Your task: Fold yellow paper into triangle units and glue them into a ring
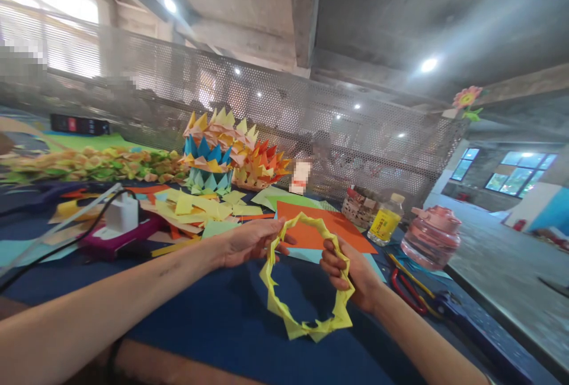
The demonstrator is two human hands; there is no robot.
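Between my two hands a ring of folded yellow paper (341,309) with pointed tips all around is held up over the dark blue tabletop. My left hand (249,243) pinches its upper left side, thumb on top and the other fingers reaching behind the paper. On the opposite side, the fingers of my right hand (358,272) are curled through the ring and closed on its band. Behind the ring lies a sheet of orange paper (320,228), with light blue paper partly under it.
Stacked folded-paper rings (208,160) stand at the back beside a heap of small folded pieces (98,164). A purple power strip (120,237) with a white plug lies left. On the right are a yellow-labelled bottle (386,220), a pink jug (432,237) and red-handled pliers (406,290).
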